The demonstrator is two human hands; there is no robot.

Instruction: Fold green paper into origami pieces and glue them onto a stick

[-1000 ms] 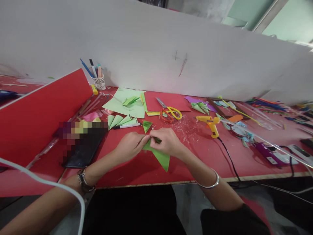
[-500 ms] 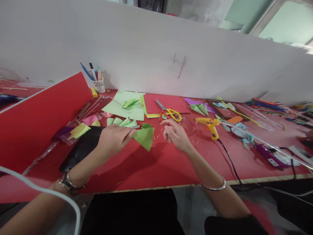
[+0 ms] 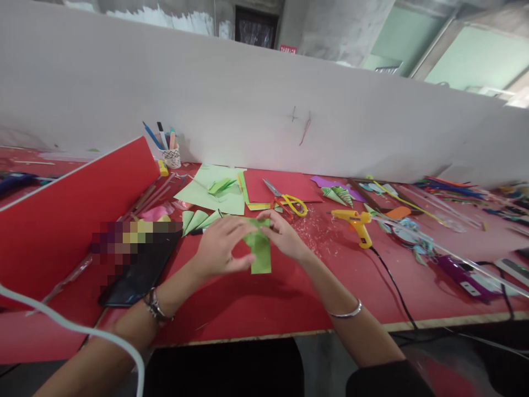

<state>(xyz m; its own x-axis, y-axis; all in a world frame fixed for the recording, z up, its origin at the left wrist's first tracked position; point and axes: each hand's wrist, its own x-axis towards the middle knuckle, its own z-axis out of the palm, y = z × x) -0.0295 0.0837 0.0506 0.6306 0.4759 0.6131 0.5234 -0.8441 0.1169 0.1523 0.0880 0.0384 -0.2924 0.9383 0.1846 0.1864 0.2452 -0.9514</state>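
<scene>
A piece of green paper hangs above the red table between my hands, its lower edge pointing towards me. My right hand has its fingers closed on the upper part of the paper. At the paper's left edge is my left hand, its thumb spread away from its fingers; whether the fingertips touch the paper is hard to see. Behind my left hand lie pale green folded paper pieces and a dark pen, partly covered. Yellow-and-red-handled scissors rest just beyond my right hand.
Right of my hands lies a yellow glue gun with a black cord, near a purple power strip. A black phone-like slab, a leaning red board and a pen cup stand left. Red and green sheets lie behind.
My left hand has moved right and its thumb has spread. The green paper has turned and hangs lower, and my right hand, empty before, has come in to hold it.
</scene>
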